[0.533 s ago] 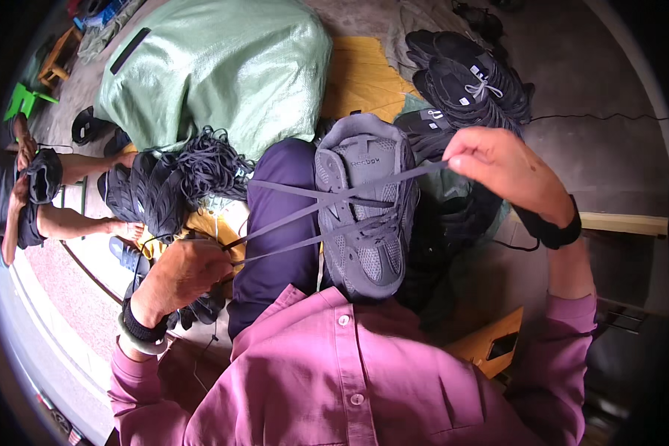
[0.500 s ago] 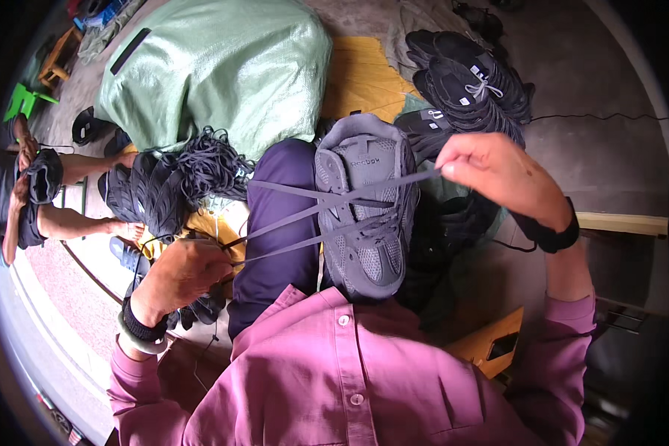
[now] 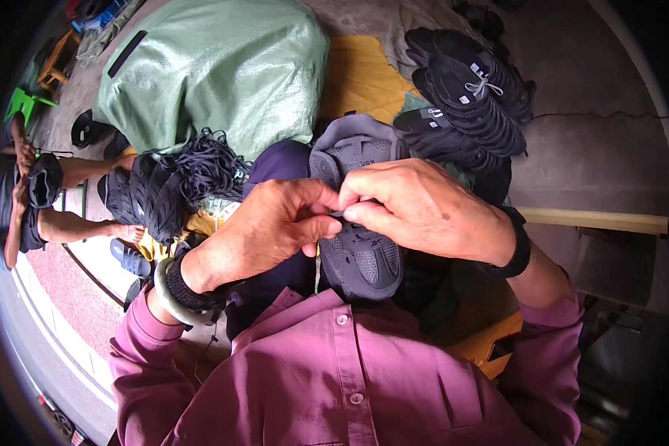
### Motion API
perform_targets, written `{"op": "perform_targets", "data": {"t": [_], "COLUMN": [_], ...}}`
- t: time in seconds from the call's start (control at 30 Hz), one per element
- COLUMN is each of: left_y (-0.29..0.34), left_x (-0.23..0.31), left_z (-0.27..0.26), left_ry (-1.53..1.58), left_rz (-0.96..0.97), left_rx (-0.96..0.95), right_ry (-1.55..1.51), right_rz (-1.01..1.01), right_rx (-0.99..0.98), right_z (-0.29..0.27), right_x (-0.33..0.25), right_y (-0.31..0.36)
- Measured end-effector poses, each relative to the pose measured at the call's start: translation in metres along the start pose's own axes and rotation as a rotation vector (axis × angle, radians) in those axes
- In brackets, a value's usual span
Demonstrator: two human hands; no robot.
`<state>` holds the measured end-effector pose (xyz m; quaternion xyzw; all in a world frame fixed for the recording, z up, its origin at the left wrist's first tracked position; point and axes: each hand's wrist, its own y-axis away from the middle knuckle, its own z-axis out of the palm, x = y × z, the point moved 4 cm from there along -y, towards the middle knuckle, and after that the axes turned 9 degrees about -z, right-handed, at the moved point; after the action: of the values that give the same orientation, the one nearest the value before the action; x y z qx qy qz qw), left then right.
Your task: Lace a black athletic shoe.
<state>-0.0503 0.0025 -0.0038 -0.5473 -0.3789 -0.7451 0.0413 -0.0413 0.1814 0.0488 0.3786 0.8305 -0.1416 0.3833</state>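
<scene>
A dark grey sneaker [image 3: 364,264] rests on my lap, its toe pointing toward me and its tongue and heel collar at the far end. Over its eyelets my two hands meet, fingertips almost touching. My left hand [image 3: 271,223] pinches the grey shoelace [image 3: 338,215] between thumb and forefinger. From the other side my right hand [image 3: 424,212] pinches it too, thumb against curled fingers. Only a short bit of lace shows between them; the hands hide the rest of it and the middle of the shoe.
Beyond my knees lies a big green woven sack [image 3: 223,74]. Black laces [image 3: 209,167] are heaped beside dark shoe uppers [image 3: 145,193] at left; more black uppers [image 3: 472,89] are stacked at far right. At the left edge another person's hands [image 3: 24,167] hold a dark shoe piece [image 3: 46,181].
Both hands have come inward from wide apart, where they held the laces stretched out to either side. Now they meet above the sneaker, and the long lace strands no longer show.
</scene>
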Motion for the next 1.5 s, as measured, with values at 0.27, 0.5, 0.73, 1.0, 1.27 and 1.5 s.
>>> {"op": "perform_targets", "data": {"t": [0.27,0.5,0.73,1.0,1.27,1.5], "left_y": [0.009,0.004,-0.001,-0.003,-0.006,-0.009], "left_x": [-0.025,0.001,-0.010,-0.043,-0.053,-0.054], "left_z": [-0.011,-0.002,-0.001,0.007,0.013,0.011], "left_ry": [-0.304,-0.639,-0.191,-0.230,-0.070,-0.019], "left_rz": [0.057,0.498,0.303,0.199,0.170,0.153], "left_rx": [0.120,0.331,0.191,0.338,0.357,0.312], "right_ry": [0.068,-0.004,0.133,0.156,0.198,0.144], "right_rz": [0.099,0.087,0.047,0.030,0.046,0.103], "right_rx": [-0.015,0.048,0.087,0.055,0.148,0.217], "right_z": [-0.004,0.007,0.012,0.022,0.030,0.037], "right_x": [0.016,0.006,0.006,0.009,0.008,0.014], "right_y": [0.021,0.014,0.018,0.023,0.023,0.022]}}
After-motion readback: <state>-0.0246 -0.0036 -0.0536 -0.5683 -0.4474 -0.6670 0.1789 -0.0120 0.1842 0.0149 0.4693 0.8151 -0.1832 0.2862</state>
